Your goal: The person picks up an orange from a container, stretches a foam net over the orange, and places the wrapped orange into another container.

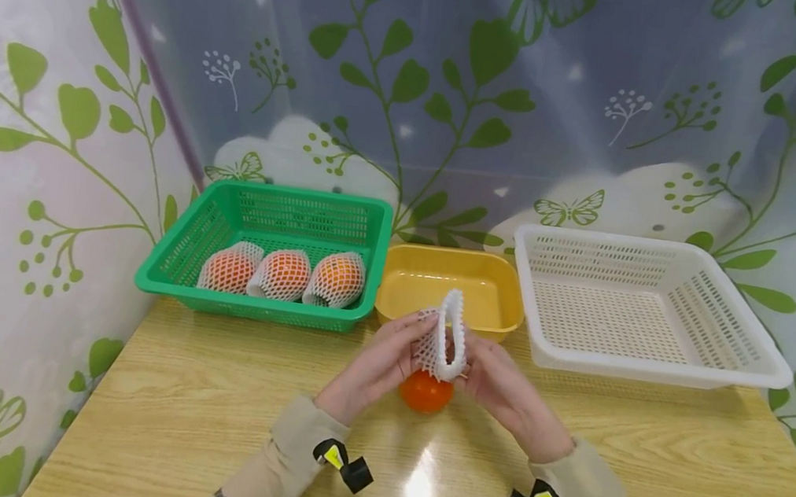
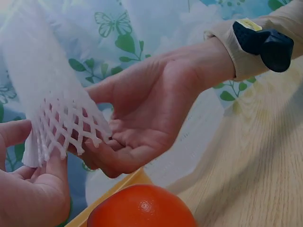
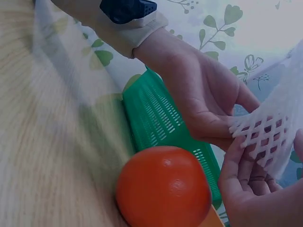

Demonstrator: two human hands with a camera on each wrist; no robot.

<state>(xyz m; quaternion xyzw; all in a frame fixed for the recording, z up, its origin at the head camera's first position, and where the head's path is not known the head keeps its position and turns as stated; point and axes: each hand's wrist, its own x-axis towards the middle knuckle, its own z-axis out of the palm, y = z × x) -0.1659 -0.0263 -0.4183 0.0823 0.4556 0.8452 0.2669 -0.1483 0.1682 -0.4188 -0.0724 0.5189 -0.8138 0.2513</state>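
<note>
A white foam fruit net is held up between both hands, its mouth stretched into a long slot. My left hand pinches its left side. On the other side, my right hand grips the rim with fingers and thumb. In the right wrist view, the fingers of both hands sit at the lower edge of the foam fruit net. A smooth, round orange-red fruit rests on the table just below, bare and touched by neither hand; its kind is unclear.
At the left stands a green basket with three net-wrapped fruits. A yellow basin sits in the middle, behind the hands. To the right is a white basket. A patterned curtain hangs behind the wooden table.
</note>
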